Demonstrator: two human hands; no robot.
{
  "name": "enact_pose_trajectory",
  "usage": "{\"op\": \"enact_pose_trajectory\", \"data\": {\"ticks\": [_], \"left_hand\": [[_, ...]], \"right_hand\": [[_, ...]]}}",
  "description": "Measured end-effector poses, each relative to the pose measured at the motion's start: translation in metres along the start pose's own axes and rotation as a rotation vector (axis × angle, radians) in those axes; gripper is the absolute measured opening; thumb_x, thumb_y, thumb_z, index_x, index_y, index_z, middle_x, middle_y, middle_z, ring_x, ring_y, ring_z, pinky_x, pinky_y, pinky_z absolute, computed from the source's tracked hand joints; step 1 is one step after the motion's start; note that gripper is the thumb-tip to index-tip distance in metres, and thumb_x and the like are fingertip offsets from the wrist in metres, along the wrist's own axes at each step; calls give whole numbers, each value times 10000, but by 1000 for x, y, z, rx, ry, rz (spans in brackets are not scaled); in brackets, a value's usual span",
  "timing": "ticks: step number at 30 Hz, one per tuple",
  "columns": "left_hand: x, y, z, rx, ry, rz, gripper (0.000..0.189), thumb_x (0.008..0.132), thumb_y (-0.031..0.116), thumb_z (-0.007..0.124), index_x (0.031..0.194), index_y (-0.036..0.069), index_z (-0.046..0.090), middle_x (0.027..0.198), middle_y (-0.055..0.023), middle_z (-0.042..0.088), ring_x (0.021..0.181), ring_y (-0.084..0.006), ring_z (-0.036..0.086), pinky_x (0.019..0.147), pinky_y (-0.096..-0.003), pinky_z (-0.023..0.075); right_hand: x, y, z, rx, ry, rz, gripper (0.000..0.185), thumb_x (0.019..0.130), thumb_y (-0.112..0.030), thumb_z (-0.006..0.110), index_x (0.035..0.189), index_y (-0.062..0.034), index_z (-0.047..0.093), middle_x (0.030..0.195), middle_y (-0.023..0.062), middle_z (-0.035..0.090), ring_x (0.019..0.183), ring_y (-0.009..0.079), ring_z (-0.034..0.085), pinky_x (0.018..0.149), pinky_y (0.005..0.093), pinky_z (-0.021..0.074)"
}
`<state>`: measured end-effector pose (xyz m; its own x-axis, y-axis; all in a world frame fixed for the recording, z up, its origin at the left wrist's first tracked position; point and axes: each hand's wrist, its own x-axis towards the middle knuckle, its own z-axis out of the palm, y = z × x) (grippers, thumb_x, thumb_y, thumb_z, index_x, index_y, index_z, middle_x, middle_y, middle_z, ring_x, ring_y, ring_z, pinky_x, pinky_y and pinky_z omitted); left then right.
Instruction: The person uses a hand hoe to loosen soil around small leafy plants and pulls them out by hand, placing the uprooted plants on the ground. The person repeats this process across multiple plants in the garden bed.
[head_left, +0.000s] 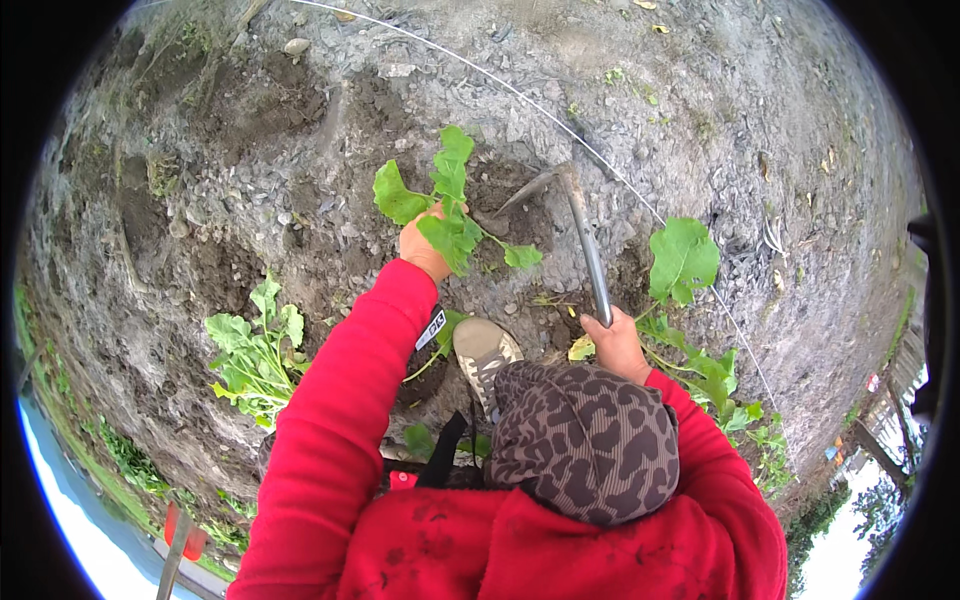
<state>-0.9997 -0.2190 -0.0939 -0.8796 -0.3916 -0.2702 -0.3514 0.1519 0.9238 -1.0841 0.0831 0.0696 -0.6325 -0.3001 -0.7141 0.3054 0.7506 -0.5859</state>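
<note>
My left hand (424, 244) is closed around a leafy green seedling (452, 169), with its lobed leaves spreading above and beside the fingers. The roots are hidden. Just to the right, the blade of a hand hoe (531, 186) rests at a patch of loosened, darker soil (499, 184). My right hand (619, 349) grips the lower end of the hoe's handle. Close to that hand, a broad-leaved plant (684, 260) stands up on the right. A bunch of similar leafy seedlings (255, 360) lies on the ground to the left of my left forearm.
A taut white string (517, 94) crosses the stony soil from upper left to lower right. My shoe (484, 356) stands between the arms, beside leopard-print cloth (589, 442) over what looks like a bent knee. Clods and shallow hollows (142, 202) mark the upper left.
</note>
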Motion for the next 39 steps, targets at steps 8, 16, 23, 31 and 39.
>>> {"op": "enact_pose_trajectory", "data": {"ticks": [8, 16, 23, 31, 39], "left_hand": [[-32, 62, -35, -30, -100, -135, 270, 911, 54, 492, 1177, 12, 504, 1093, -102, 603, 938, -204, 604, 807, -333, 511], [-49, 97, -52, -393, 9, -439, 200, 895, 76, 566, 1085, 15, 579, 943, -72, 644, 692, -143, 603, 572, -254, 482], [-41, 109, -52, -518, 63, -509, 277, 922, 228, 592, 1092, 10, 573, 910, -84, 647, 690, -135, 604, 546, -253, 482], [-50, 109, -53, -413, -76, -488, 230, 912, 94, 552, 1127, 12, 567, 909, -60, 640, 717, -124, 596, 586, -256, 490], [-112, 104, -165, -186, 137, -331, 330, 856, 158, 643, 1131, -10, 575, 874, -74, 661, 743, -126, 613, 684, -299, 504]], "right_hand": [[-8, -37, -21, -320, 181, -540, 287, 840, -253, 688, 857, 0, 555, 567, 68, 471, 501, 155, 481, 487, 309, 411], [-2, -24, -6, -578, -133, -252, 271, 844, -215, 647, 910, 13, 516, 674, 218, 614, 634, 389, 619, 597, 449, 502], [6, -15, 2, -819, -134, -145, 278, 858, -217, 613, 946, 22, 499, 781, 254, 634, 771, 436, 624, 710, 511, 495], [24, -10, 16, -927, 5, -137, 236, 857, -199, 601, 928, 1, 499, 739, 252, 631, 733, 430, 631, 672, 511, 498], [15, -20, -6, -757, 103, -261, 235, 834, -190, 644, 925, 3, 544, 745, 264, 608, 735, 453, 599, 617, 484, 455]]}}
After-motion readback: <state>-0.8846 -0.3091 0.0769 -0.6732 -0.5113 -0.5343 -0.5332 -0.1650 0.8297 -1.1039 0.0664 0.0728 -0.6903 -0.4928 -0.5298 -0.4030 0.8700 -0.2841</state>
